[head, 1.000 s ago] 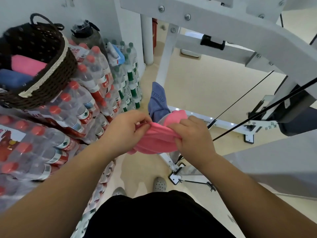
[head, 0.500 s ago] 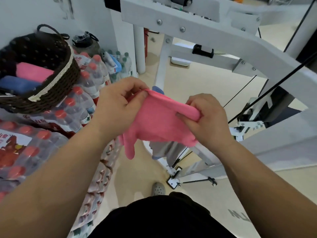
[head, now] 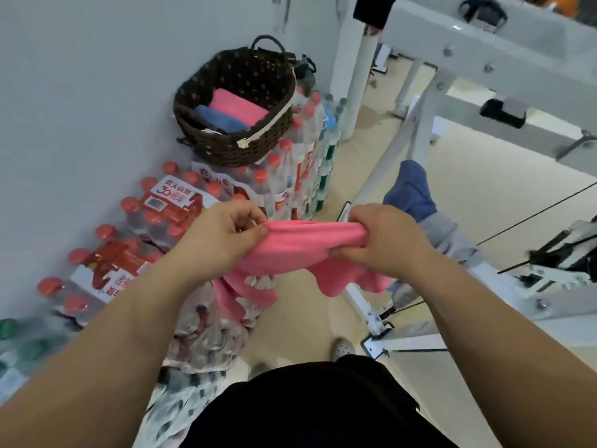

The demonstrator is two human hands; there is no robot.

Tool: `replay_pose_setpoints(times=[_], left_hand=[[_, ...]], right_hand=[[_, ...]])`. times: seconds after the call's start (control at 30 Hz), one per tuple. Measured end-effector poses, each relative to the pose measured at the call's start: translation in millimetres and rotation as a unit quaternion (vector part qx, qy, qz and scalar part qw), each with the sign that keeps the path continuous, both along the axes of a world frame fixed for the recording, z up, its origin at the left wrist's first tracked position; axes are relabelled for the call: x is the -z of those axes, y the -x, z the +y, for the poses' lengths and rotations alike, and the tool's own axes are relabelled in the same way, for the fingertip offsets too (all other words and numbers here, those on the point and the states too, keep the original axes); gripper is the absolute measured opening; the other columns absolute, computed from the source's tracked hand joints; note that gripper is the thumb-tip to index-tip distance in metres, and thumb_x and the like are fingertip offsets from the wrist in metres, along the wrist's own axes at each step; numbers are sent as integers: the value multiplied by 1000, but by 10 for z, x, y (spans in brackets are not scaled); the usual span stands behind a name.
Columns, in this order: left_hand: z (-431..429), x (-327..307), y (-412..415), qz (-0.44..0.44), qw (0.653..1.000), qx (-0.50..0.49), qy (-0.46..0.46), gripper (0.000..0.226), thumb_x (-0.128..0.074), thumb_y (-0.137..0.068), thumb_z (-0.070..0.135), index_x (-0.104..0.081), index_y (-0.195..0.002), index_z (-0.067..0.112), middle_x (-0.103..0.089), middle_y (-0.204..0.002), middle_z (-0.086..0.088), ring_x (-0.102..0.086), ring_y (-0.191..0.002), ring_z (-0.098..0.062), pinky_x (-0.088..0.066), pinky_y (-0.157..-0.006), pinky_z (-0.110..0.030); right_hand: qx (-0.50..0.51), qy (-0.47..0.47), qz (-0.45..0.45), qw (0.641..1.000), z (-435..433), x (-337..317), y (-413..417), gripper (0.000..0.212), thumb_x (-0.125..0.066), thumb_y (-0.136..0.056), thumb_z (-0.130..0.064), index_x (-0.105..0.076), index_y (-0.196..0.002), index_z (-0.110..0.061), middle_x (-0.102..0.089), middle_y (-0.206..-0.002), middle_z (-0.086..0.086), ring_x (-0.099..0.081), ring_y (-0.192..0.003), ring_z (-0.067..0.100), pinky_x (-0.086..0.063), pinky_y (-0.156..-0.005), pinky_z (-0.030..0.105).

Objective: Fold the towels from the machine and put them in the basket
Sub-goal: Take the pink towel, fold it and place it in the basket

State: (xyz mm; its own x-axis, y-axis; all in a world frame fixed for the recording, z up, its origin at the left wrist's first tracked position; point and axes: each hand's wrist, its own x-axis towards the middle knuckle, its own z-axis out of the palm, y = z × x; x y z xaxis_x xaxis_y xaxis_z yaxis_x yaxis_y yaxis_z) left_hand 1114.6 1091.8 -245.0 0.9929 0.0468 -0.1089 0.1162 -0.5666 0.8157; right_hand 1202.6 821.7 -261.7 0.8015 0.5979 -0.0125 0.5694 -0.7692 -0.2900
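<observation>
Both hands grip the pink towel (head: 290, 250): the left hand (head: 223, 234) pinches one end of its top edge and the right hand (head: 384, 240) curls round the other, with the cloth taut between them and its corners hanging. Half a second ago it was a flatter panel. Now it is bunched, so the fold looks unfinished. Just beyond, a blue towel (head: 408, 192) and a grey towel (head: 449, 234) hang on the machine (head: 484, 43). Farther off, the basket (head: 226, 150) sits on bottle packs (head: 161, 205), now nearer mid-view.
</observation>
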Motion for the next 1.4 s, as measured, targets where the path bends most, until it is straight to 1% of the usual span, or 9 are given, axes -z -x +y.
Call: replay_pose_setpoints(times=[0.17,0.33,0.57,0.73,0.83,0.93,1.07,1.23,1.4], left_hand=[[465,243,548,47,994,-97,-21,11,-70,-90,19,-68,-81,24,-70,-75,0,-60,-67,-9,-49,-67,-29],[822,427,1022,129,978,-161,-22,12,-68,-93,19,-66,-81,20,-66,-75,4,-60,-73,-18,-48,-67,-31],[1062,377,1467,263,944,-198,-3,10,-66,-93,26,-69,-86,20,-68,-74,6,-65,-64,-13,-54,-61,-28],[1124,-41,1632,330,925,-173,69,11,-65,-95,32,-72,-87,27,-73,-85,-1,-71,-78,-25,-59,-75,-44],[1264,-388,1639,284,911,-293,52,11,-66,-93,35,-73,-85,31,-70,-76,4,-67,-68,-18,-58,-68,-43],[1468,-362,1320,170,864,-461,-109,12,-66,-92,27,-70,-83,22,-64,-72,2,-60,-67,-20,-42,-58,-31],[1671,205,909,190,818,-478,-259,11,-55,-94,25,-64,-91,19,-67,-90,-8,-60,-86,-33,-46,-71,-36],[1688,754,794,238,815,-453,-272,16,-47,-97,25,-61,-102,18,-65,-102,-15,-63,-91,-40,-48,-73,-41],[1776,1012,824,189,823,-442,-304,25,-45,-101,26,-58,-120,20,-63,-106,-21,-64,-92,-44,-43,-70,-42]], right_hand=[[-122,80,46,988,665,182,-17,49,-60,-69,-78,-53,-83,-31,-55,-77,-10,-52,-72,12,-45,-66,32],[-210,231,73,947,1276,282,-172,10,-64,-83,-27,-60,-75,-24,-62,-77,1,-60,-75,23,-52,-65,38],[-229,120,235,937,1790,186,-512,17,-80,-79,-26,-64,-77,-23,-62,-79,-1,-58,-72,14,-45,-63,28],[-179,-77,585,787,2082,-72,-736,20,-71,-80,3,-67,-96,-8,-68,-80,-2,-64,-73,8,-50,-57,19],[-123,-189,662,715,2380,-138,-885,33,-66,-78,1,-66,-110,-8,-74,-94,5,-70,-83,14,-58,-69,25],[-90,-216,545,805,2765,-3,-939,37,-68,-86,1,-60,-119,-14,-69,-104,1,-66,-89,12,-55,-72,21],[-105,-182,312,927,3076,454,-961,41,-64,-84,-4,-57,-117,-27,-62,-100,-5,-61,-89,15,-43,-77,22],[-164,-80,225,957,3124,787,-1007,34,-52,-85,-1,-68,-85,-31,-72,-103,-2,-64,-100,20,-49,-94,33],[-197,-34,160,967,3084,893,-1016,36,-55,-91,-8,-68,-124,-14,-61,-133,5,-58,-120,25,-44,-107,37]])
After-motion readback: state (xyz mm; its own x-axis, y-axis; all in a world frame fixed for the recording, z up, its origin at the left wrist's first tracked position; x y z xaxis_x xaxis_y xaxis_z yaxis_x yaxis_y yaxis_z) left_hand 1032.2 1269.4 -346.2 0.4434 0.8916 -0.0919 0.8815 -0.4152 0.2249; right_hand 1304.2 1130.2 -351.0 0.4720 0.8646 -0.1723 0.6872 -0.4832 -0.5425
